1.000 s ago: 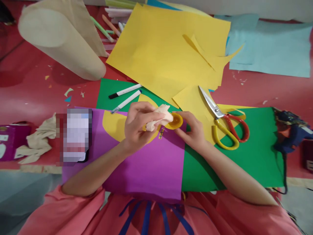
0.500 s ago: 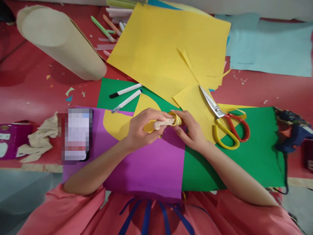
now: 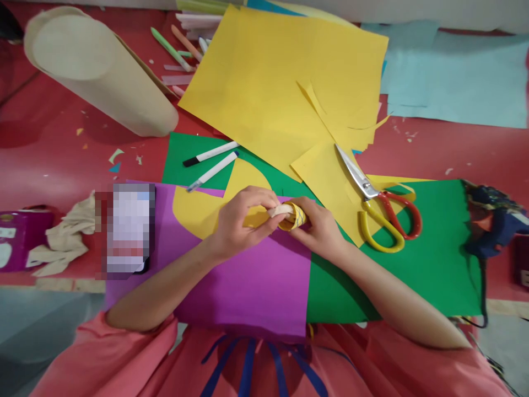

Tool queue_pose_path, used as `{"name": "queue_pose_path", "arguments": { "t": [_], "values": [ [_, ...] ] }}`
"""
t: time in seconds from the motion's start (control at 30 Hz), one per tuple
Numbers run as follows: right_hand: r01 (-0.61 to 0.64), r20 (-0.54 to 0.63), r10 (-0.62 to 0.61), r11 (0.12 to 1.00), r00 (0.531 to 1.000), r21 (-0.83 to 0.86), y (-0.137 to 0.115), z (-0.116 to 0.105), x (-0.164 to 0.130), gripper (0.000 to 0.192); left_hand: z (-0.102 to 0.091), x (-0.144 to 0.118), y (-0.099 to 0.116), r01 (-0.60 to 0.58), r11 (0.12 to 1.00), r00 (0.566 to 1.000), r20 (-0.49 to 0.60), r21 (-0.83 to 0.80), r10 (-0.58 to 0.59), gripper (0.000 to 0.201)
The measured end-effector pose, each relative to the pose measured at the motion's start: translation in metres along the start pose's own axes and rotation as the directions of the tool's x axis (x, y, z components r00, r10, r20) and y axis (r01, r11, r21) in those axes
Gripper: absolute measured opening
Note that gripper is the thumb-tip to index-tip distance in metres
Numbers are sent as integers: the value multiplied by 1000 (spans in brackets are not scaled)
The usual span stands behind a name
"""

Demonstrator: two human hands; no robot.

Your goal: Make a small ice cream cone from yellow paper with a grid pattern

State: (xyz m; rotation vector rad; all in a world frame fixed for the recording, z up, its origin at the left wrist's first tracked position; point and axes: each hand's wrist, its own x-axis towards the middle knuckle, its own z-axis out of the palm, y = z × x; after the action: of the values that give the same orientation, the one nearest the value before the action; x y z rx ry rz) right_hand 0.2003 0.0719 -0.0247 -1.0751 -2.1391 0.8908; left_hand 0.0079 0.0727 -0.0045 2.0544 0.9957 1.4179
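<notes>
both hands (image 3: 281,223) pinch a small yellow paper roll (image 3: 292,215) between them, its long axis running left-right, a beige cloth strip (image 3: 278,210) tucked in from the left hand (image 3: 242,220).

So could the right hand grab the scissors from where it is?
Probably yes. The scissors lie uncovered on the paper just beside the right hand, but its grip is busy holding the little yellow roll.

1. No text, brand or number can be read anywhere.
2. The purple box (image 3: 19,240) at the left edge carries white label patches, but they are too small and blurred to read.
3. The phone (image 3: 128,229) screen is pixelated.
</notes>
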Motion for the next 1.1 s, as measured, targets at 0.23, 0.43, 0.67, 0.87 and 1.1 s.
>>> {"name": "queue_pose_path", "arguments": {
  "t": [0.23,0.43,0.67,0.87,1.1],
  "values": [
    [-63,25,61,994,998,92,-4,-1,1,24,-2,2,4,-29,999,990,134,-39,34,13],
    [-61,-12,62,993,998,97,-6,-2,4,21,5,-1,-3,187,963,981,93,-194,-172,12],
    [-43,-38,46,996,998,76,-5,4,0,18,16,-7,-7,493,783,861,343,-380,-376,29],
    [-16,-22,18,996,1000,86,-1,5,0,18,11,-5,0,458,841,871,332,-288,-361,20],
    [-19,19,16,984,1000,174,-3,-1,5,26,7,-2,0,441,852,871,362,-280,-332,17]
  ]
}}
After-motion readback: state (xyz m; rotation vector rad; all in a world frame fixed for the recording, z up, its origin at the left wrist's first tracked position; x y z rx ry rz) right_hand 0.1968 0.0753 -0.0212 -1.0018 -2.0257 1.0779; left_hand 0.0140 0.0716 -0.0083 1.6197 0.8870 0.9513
